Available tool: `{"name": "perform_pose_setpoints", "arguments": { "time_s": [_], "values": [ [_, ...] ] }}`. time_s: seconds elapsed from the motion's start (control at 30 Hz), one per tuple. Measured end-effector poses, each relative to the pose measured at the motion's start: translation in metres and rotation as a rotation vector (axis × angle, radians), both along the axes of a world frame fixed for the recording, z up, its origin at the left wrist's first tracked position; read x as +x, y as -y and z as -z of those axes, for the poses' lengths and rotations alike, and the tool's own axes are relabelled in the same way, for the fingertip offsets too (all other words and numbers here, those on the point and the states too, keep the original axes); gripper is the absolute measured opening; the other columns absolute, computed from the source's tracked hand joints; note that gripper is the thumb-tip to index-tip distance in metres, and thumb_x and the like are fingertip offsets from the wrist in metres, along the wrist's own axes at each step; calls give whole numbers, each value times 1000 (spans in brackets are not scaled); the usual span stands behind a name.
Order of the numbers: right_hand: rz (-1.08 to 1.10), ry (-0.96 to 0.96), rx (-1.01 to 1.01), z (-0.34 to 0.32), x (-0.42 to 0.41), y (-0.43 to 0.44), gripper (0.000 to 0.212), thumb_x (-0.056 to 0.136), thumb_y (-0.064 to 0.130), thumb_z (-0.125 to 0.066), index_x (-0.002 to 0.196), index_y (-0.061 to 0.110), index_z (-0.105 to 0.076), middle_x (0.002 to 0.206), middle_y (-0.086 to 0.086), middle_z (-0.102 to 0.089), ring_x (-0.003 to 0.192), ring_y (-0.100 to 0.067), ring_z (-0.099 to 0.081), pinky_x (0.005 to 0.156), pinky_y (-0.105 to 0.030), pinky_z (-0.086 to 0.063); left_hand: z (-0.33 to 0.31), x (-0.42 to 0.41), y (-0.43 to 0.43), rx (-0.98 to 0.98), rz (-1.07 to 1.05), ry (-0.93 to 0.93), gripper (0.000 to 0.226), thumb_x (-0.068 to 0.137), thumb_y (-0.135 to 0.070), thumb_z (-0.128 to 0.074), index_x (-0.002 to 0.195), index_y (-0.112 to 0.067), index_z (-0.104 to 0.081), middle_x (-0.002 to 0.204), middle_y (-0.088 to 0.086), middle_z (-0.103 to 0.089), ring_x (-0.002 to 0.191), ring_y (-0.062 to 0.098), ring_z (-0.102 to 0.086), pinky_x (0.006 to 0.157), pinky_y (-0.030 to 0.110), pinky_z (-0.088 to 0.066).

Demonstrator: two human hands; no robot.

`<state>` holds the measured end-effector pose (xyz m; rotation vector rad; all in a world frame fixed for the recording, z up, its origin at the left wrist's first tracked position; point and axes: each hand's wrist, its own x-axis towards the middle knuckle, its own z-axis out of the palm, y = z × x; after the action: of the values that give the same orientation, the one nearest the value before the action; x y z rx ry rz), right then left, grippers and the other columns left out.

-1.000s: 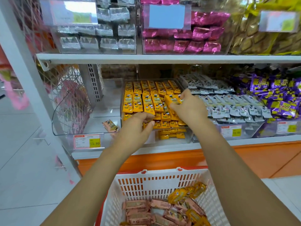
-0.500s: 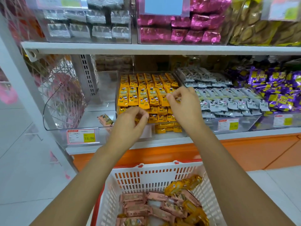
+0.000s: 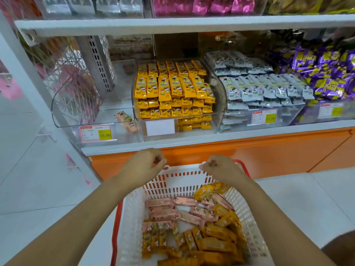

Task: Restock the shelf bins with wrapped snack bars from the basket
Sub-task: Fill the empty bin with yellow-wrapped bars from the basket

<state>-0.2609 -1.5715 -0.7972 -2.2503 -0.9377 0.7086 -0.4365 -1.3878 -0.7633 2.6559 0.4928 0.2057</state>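
Shelf (image 3: 249, 134) spans the view with clear bins in a row; the white basket (image 3: 130, 217) sits below it in front of me, holding a loose heap of pink bars (image 3: 163, 210) and yellow bars (image 3: 217, 244). The middle bin (image 3: 218, 120) is stacked with yellow-wrapped bars (image 3: 172, 87) in neat rows. The left bin (image 3: 63, 104) holds just one pink-wrapped bar (image 3: 125, 120) near its front right corner. My left hand (image 3: 146, 164) and right hand (image 3: 217, 167) hover side by side over the basket's far rim, not touching each other, both with fingers clenched inward and nothing visible in either.
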Motion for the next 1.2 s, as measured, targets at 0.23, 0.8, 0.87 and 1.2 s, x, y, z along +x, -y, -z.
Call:
{"name": "perform_pose_setpoints", "arguments": {
  "time_s": [0.23, 0.8, 0.87, 1.2],
  "values": [
    [-325, 61, -506, 101, -11, 34, 22, 79, 22, -74, 93, 11, -62, 102, -13, -59, 95, -25, -60, 75, -32, -47, 75, -35, -1, 83, 70, -650, 20, 97, -26, -46, 83, -12, -48, 89, 11, -56, 76, 21, -48, 69, 32, -41],
    [-477, 332, -759, 190, -54, 68, 59, 90, 12, -58, 143, 9, -32, 152, -20, -25, 133, -32, -36, 94, -38, -47, 102, -71, 9, 134, 102, -895, 41, 98, -25, -44, 59, -17, -32, 64, -2, -35, 73, 18, -45, 75, 35, -47],
    [-447, 312, -820, 188, -59, 62, 41, 91, 11, -57, 131, 6, -49, 148, -22, -30, 132, -31, -37, 94, -36, -48, 103, -70, 8, 136, 92, -900, 40, 98, -26, -44, 61, -14, -35, 64, -2, -36, 74, 18, -46, 76, 35, -47],
    [-53, 303, -860, 210, -79, 54, 63, 95, 29, -47, 147, 6, -18, 140, -27, -37, 123, -35, -46, 96, -32, -45, 105, -67, 7, 150, 104, -912, 35, 98, -21, -45, 66, -11, -36, 84, 13, -52, 86, 24, -55, 72, 29, -40]
  ]
}}
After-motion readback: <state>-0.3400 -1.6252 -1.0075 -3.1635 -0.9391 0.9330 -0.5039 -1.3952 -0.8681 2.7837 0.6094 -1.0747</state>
